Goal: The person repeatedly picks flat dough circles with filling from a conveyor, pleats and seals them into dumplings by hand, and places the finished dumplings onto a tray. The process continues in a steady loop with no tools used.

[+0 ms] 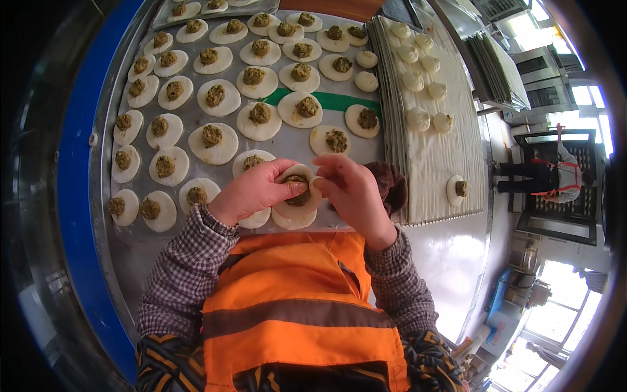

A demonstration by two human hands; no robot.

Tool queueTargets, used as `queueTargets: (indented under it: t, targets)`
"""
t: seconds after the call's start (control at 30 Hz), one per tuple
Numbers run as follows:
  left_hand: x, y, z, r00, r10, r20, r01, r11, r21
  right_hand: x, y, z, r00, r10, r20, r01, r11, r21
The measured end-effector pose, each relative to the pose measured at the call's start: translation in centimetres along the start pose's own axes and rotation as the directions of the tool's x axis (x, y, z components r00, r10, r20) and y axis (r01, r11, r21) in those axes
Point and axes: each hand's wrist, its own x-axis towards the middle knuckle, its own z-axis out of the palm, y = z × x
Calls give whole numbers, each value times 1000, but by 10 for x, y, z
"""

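A round dough wrapper [302, 211] with brown-green filling at its middle is held up in front of my chest. My left hand [256, 192] cups it from the left, its thumb lying over the filling. At the opposite edge, the fingers of my right hand [353, 197] pinch the dough rim. The wrapper is still open on top, so the filling shows. Beneath it, another pale dough round [294, 223] lies partly hidden on the metal table [225, 168]. Rows of flat rounds, each with a lump of filling [260, 113], spread over the table beyond my hands.
To the right, a stack of cloth-lined trays [424, 173] carries several closed buns [418, 119] and one filled round [456, 191]. A dark brown cloth [388, 187] lies beside my right hand. Further right, another person [555, 175] stands near a dark rack.
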Motion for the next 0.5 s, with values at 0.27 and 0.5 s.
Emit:
queueTargets:
  t: [0.27, 0.5]
  targets:
    - [1, 8, -1, 995, -54, 78, 1, 829, 559, -7, 6, 6, 998, -12, 69, 12, 1000, -1]
    - [-5, 6, 4, 996, 51, -73, -53, 998, -18, -11, 11, 3, 997, -69, 34, 70, 996, -57]
